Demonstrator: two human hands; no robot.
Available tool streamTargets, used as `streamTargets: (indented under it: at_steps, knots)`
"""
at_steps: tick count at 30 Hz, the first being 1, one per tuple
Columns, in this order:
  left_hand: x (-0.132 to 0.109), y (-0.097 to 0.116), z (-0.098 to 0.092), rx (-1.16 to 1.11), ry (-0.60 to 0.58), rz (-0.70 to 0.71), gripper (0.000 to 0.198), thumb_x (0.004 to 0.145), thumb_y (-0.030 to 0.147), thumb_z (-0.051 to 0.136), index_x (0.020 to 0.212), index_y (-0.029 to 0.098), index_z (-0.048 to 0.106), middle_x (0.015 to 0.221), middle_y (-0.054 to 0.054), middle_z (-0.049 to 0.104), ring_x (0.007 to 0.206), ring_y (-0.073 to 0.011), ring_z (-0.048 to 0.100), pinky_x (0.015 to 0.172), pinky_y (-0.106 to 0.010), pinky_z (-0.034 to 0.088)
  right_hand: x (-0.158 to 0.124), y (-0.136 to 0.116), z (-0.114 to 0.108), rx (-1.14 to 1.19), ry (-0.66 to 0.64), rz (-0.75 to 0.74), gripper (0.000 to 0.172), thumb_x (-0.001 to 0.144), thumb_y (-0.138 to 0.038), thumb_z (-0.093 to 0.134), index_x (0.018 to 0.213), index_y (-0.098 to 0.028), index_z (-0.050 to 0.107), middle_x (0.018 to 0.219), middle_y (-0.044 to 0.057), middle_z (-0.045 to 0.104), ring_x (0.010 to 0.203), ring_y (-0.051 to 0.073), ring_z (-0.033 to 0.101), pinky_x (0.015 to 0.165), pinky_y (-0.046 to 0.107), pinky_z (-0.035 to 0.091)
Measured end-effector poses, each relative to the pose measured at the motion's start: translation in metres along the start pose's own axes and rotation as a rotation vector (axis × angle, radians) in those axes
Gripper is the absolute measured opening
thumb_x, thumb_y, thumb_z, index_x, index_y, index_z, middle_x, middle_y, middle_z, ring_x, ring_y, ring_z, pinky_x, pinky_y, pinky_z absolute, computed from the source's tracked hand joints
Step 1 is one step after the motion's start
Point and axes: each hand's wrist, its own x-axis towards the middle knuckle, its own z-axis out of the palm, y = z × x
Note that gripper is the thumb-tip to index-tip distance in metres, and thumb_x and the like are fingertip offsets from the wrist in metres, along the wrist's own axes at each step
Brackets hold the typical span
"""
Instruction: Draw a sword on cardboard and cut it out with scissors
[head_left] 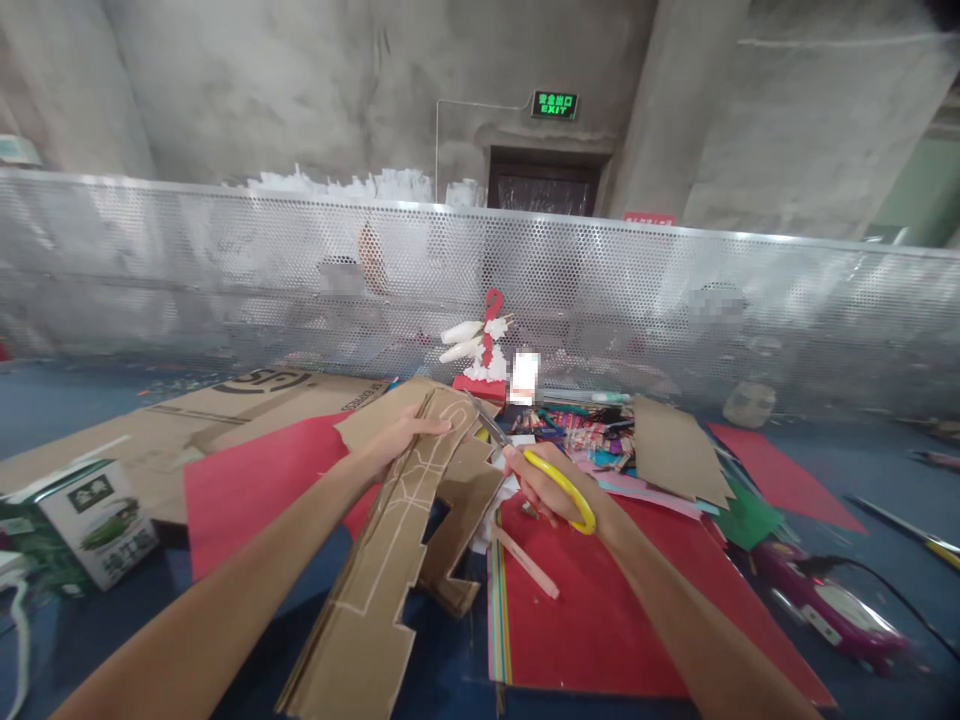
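Observation:
My left hand (409,432) grips the upper part of a long piece of cardboard (375,590), its thumb on the front face. Pale outlines, with a curl at the top, are drawn on this piece, and its right edge is notched. Yellow-handled scissors (566,485) are in my right hand (541,482), fingers wrapped round the handle. The metal blades point up and left, at the cardboard's upper right edge; whether they touch it I cannot tell. Behind and below the piece lies a cut cardboard scrap (457,520).
A stack of red and coloured sheets (637,610) lies at right, with a pink pen (529,565) on it. A green-white box (94,525) stands left. Beyond are a red and white ornament (487,345) and a perforated metal screen (300,260). A purple device (832,605) sits far right.

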Motion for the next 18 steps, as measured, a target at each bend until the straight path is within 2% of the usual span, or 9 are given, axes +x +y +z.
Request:
streamTargets:
  at_steps: [6,10,15,18]
  knots:
    - [0.0,0.005,-0.005,0.044,-0.028,-0.036,0.053,0.061,0.031,0.092,0.109,0.014,0.077,0.098,-0.014,0.081,0.085,-0.0303,0.077,0.085,-0.042,0.058,-0.001,0.004,-0.007,-0.017,-0.031,-0.001,0.061,0.096,-0.076,0.039,0.086,-0.019,0.059,0.045,-0.008,0.041,0.027,0.009,0.037,0.026,0.02,0.029]
    - [-0.001,0.01,-0.006,0.052,-0.112,-0.016,0.05,0.062,0.031,0.091,0.109,0.016,0.077,0.096,-0.012,0.082,0.087,-0.0295,0.076,0.087,-0.041,0.058,0.0,0.005,-0.009,-0.019,-0.06,0.015,0.061,0.096,-0.077,0.039,0.089,-0.019,0.059,0.048,-0.009,0.041,0.027,0.008,0.037,0.026,0.019,0.03]
    - [-0.004,0.016,-0.007,0.08,-0.194,-0.005,0.041,0.066,0.03,0.087,0.103,0.016,0.077,0.091,-0.011,0.082,0.082,-0.0269,0.075,0.089,-0.041,0.057,0.002,0.007,-0.007,-0.039,-0.079,-0.039,0.061,0.095,-0.077,0.043,0.095,-0.019,0.06,0.058,-0.007,0.046,0.034,0.007,0.04,0.03,0.018,0.03]
    - [-0.007,0.017,-0.004,0.079,-0.244,-0.001,0.046,0.065,0.027,0.086,0.108,0.016,0.076,0.091,-0.011,0.081,0.084,-0.0279,0.075,0.087,-0.04,0.057,-0.001,0.007,-0.007,-0.006,-0.118,-0.054,0.061,0.095,-0.077,0.041,0.096,-0.019,0.057,0.06,-0.006,0.048,0.037,0.007,0.042,0.032,0.018,0.033]
